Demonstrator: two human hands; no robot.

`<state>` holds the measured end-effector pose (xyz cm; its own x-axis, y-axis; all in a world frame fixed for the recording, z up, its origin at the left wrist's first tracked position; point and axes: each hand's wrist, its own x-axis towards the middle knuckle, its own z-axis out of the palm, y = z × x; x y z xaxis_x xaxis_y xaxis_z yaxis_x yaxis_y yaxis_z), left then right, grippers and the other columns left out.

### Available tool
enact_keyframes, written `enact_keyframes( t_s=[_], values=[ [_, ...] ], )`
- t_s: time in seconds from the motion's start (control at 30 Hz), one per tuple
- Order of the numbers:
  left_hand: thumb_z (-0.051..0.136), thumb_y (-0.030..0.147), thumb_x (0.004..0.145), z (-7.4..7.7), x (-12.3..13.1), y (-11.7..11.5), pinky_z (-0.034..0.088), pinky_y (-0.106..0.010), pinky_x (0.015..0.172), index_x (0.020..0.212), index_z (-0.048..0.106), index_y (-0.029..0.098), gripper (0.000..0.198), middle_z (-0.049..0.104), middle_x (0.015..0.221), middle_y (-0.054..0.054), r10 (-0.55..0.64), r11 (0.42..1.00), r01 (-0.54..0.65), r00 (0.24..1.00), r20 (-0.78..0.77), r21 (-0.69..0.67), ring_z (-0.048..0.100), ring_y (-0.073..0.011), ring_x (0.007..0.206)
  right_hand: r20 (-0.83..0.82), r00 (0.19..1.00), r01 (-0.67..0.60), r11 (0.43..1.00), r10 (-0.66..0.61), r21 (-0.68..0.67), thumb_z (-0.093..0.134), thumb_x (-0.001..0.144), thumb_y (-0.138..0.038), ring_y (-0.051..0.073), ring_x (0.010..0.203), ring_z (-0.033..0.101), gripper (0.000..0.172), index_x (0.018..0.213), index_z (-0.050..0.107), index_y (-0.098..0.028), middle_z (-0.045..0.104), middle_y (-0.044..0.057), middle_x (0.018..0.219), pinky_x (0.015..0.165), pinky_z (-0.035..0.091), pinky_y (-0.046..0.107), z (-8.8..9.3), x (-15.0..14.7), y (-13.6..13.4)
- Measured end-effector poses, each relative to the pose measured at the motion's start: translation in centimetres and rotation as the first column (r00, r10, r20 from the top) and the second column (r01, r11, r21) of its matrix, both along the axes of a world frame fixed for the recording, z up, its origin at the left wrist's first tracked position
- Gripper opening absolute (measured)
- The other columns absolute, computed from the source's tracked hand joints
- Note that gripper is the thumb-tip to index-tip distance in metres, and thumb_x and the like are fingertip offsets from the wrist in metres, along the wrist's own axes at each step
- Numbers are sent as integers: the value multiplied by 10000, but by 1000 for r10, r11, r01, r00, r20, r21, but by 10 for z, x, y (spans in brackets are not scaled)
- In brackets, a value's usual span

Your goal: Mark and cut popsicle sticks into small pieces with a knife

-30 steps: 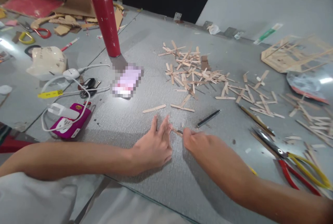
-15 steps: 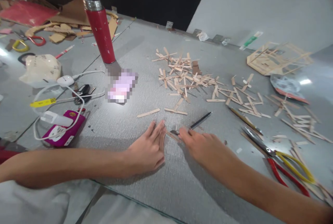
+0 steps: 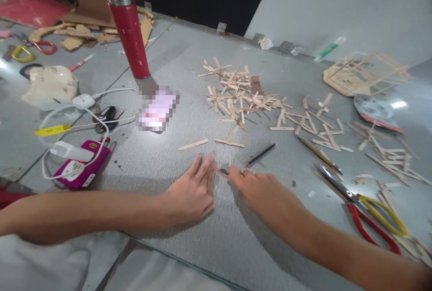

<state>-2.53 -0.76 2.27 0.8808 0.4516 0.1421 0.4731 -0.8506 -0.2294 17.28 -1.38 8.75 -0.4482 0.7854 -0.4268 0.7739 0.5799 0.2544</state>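
Observation:
My left hand (image 3: 192,187) rests on the table, fingers pressed together, pinning down a small wooden stick whose end is mostly hidden at the fingertips. Just right of it, my right hand (image 3: 258,187) is closed round a craft knife (image 3: 223,172). The dark blade pokes out toward the left fingertips, over the stick, and the handle is nearly all covered by my fingers. Beyond the hands lie a loose wooden stick (image 3: 193,144) and another wooden stick (image 3: 229,143). A black pen-like tool (image 3: 262,155) lies beyond my right hand.
A heap of wooden sticks (image 3: 241,95) spreads behind the hands. Scissors (image 3: 351,196) and a brown-handled tool (image 3: 319,154) lie right, below a wooden stick frame (image 3: 357,77). Left are a red bottle (image 3: 130,38), a phone (image 3: 158,110), cables and a purple power block (image 3: 84,167).
The right hand has shifted slightly left with the knife, and the blade now sits closer to the left fingertips. My left hand stays in place. The view has tilted slightly.

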Motion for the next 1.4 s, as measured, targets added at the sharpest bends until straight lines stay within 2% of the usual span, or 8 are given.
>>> enact_keyframes(
  t_s=[0.23,0.4,0.5,0.67,0.83,1.03,1.2,1.4],
  values=[
    [529,427,992,-1,0,0,350,-533,1154,1333,639,-49,596,615,1387,-265,-6,1000,6,1000,28,-3,486,-411,1409,3,998,-63,998,64,-27,476,791,103,157,643,694,429,1102,653,-134,708,46,768,477,228,319,3,2,3],
    [551,438,990,0,0,0,322,-536,1171,1348,624,-47,607,596,1404,-282,2,999,-1,1000,20,-35,454,-407,1434,18,999,-40,999,41,-31,472,809,95,169,648,703,420,1116,637,-139,699,34,756,479,259,306,0,3,2],
    [554,432,986,1,0,0,331,-533,1165,1347,620,-60,614,605,1393,-283,2,1000,-2,1000,18,-27,461,-408,1428,58,998,-36,999,34,28,462,832,96,178,638,699,382,1078,631,-143,697,50,771,479,284,291,-1,-1,-1],
    [581,420,962,2,1,1,359,-530,1147,1303,663,-44,582,636,1357,-269,-19,1000,19,1000,8,21,497,-414,1398,136,987,-104,987,86,127,443,849,106,169,595,655,332,951,619,-157,669,61,731,472,297,268,6,-10,0],
    [578,399,953,3,1,1,385,-520,1134,1292,674,-34,559,641,1357,-252,-26,999,27,1000,-6,45,523,-407,1378,112,991,-80,996,77,27,500,809,106,177,601,661,336,976,642,-148,676,43,714,475,302,284,14,-15,4],
    [542,390,971,1,1,2,385,-517,1137,1318,652,-43,565,632,1365,-254,-10,999,9,1000,3,49,520,-401,1383,54,998,25,998,-22,-53,479,858,47,177,602,685,322,1075,640,-126,689,48,698,468,231,312,3,-6,9],
    [534,401,979,-1,1,2,375,-528,1140,1332,634,-57,587,616,1379,-269,-13,1000,13,1000,-13,26,502,-413,1396,-10,998,-56,998,55,-20,473,875,48,165,636,674,331,1111,617,-134,677,35,753,485,195,329,-9,8,6],
    [544,400,989,1,0,1,363,-521,1144,1338,633,-46,574,618,1373,-279,-6,1000,6,1000,-8,5,491,-403,1409,-14,998,-56,998,56,15,482,888,28,164,602,661,304,1105,604,-146,658,20,740,492,162,326,-14,13,6]
  ],
)
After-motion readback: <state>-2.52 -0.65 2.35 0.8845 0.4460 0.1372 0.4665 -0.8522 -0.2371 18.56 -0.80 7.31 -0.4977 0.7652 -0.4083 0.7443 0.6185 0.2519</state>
